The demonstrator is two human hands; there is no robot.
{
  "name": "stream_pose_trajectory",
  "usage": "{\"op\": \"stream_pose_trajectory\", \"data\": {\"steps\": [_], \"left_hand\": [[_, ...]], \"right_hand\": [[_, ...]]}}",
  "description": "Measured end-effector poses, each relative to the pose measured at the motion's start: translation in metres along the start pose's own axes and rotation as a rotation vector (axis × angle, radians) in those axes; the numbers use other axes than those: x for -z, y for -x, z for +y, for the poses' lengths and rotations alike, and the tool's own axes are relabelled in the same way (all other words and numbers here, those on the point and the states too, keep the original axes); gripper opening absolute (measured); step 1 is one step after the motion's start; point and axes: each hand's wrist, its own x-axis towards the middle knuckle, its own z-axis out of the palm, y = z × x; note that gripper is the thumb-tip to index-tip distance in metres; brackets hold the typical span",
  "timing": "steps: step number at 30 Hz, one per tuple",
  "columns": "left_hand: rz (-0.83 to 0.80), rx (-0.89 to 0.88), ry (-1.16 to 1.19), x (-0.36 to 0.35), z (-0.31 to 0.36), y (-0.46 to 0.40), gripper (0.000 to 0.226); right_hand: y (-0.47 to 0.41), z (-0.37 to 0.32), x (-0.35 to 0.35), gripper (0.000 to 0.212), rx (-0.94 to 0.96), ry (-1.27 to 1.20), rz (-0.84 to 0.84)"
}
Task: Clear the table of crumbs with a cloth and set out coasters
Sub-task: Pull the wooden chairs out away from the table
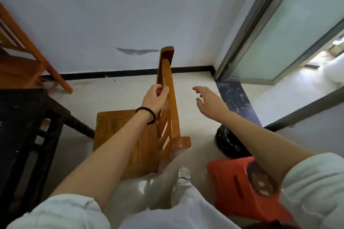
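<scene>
Fingers and thumb of the left hand (155,98) curl round the top rail of the orange-brown wooden slat-back chair (149,132) at the centre of the frame, grasping it firmly. To the right of centre, the right hand (208,101) hangs in the air with its fingers spread and relaxed, holding nothing and apart from the chair.

Only 1 view shows, the head camera. The dark black wooden table (28,117) fills the lower left, and only its edge and leg are visible; no cloth, crumbs or coasters appear in the frame, so I cannot tell where they lie. A red plastic stool (240,188) sits at lower right, with a black bag (229,141) just beyond it.

The step looks like shifting the chair clear of the table. Done well, that probably means bringing the free hand onto the chair back too, lifting rather than dragging, and steering away from the stool.
</scene>
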Motion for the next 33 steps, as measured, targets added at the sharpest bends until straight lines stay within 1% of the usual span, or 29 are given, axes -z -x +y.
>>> {"op": "stream_pose_trajectory", "data": {"steps": [2,4,5,7,8,10,11,13,15,16,17,19,21,24,26,29,31,33], "left_hand": [[-0.084,0.075,0.07,-0.01,0.009,-0.012,0.052],[-0.161,0.13,0.042,-0.014,0.012,-0.016,0.069],[-0.185,0.163,0.017,-0.014,0.012,-0.017,0.075],[-0.21,0.219,0.002,-0.014,0.012,-0.019,0.081],[-0.219,0.257,0.023,-0.014,0.009,-0.02,0.081],[-0.273,0.313,0.04,-0.014,0.009,-0.021,0.076],[-0.282,0.324,0.016,-0.013,0.009,-0.023,0.073],[-0.286,0.339,-0.031,-0.012,0.011,-0.025,0.064],[-0.286,0.365,-0.044,-0.01,0.014,-0.025,0.056],[-0.307,0.386,-0.054,-0.008,0.014,-0.026,0.055],[-0.325,0.418,-0.064,-0.007,0.016,-0.026,0.054],[-0.314,0.469,-0.056,-0.008,0.018,-0.03,0.056],[-0.215,0.539,0.009,-0.018,0.021,-0.03,0.053],[0.021,0.611,-0.093,-0.037,0.023,-0.029,0.035],[0.131,0.681,-0.102,-0.048,0.025,-0.025,0.03],[0.173,0.797,-0.109,-0.05,0.025,-0.015,0.039],[0.212,0.852,-0.087,-0.054,0.025,-0.009,0.035],[0.219,0.866,-0.087,-0.055,0.028,-0.007,0.031]], "right_hand": [[-0.027,-0.001,0.004,0.047,0.14,0.111,-0.036],[-0.049,-0.004,0.008,0.053,0.287,0.202,-0.021],[-0.061,-0.007,0.01,0.056,0.39,0.259,0.01],[-0.084,-0.012,0.014,0.063,0.64,0.46,0.073],[-0.095,-0.014,0.013,0.066,0.769,0.56,0.091],[-0.107,-0.02,0.012,0.067,0.966,0.752,0.042],[-0.115,-0.024,0.009,0.063,1.051,0.818,-0.001],[-0.13,-0.037,0.005,0.047,1.182,0.873,-0.088],[-0.149,-0.051,0.009,0.031,1.281,0.873,-0.176],[-0.156,-0.058,0.013,0.028,1.308,0.879,-0.255],[-0.164,-0.064,0.015,0.028,1.349,0.884,-0.338],[-0.18,-0.073,0.018,0.034,1.45,0.892,-0.42],[-0.194,-0.073,0.015,0.035,1.557,0.863,-0.462],[-0.209,-0.061,0.005,0.038,1.587,0.693,-0.427],[-0.216,-0.054,-0.003,0.043,1.621,0.572,-0.369],[-0.218,-0.047,-0.011,0.045,1.652,0.441,-0.3],[-0.217,-0.044,-0.015,0.047,1.685,0.388,-0.293],[-0.217,-0.04,-0.017,0.051,1.693,0.344,-0.268]]}}
